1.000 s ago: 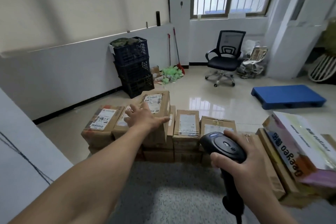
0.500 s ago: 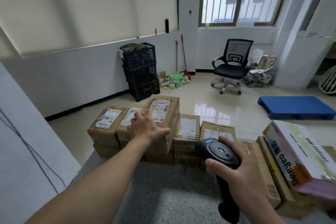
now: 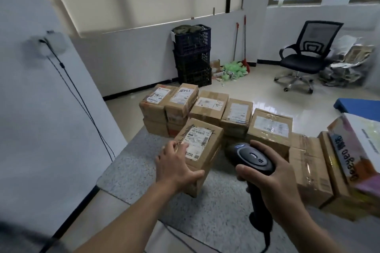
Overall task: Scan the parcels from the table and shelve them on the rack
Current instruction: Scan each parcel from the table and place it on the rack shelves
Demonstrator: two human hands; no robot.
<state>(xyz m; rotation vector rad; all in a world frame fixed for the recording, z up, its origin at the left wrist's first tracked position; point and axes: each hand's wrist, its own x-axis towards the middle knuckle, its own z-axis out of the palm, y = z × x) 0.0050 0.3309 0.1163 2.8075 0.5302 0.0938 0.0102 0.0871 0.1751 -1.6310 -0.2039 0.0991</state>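
Left hand is clamped on the near corner of one parcel, fingers over the top edge and thumb along the side facing them; looks like a steadying grip so the box doesn't skate around. That parcel sits on the grey table, apart from the others and just in front of them, with its shipping label facing up, which is the whole point I reckon; the barcode needs to be open to the reader. Whether its far edge is lifted a touch, I can't tell.

Right hand is wrapped round the handle of the black scanner, head aimed at the parcel from just beside it; so my guess is the scan is the step going on right now, shelving comes after.

Behind all that, the row of parcels waits along the table's far edge, labels up too; more boxes stand at the right under a colourful carton. Further out there's a stack of dark crates and an office chair; no rack in sight from this angle.
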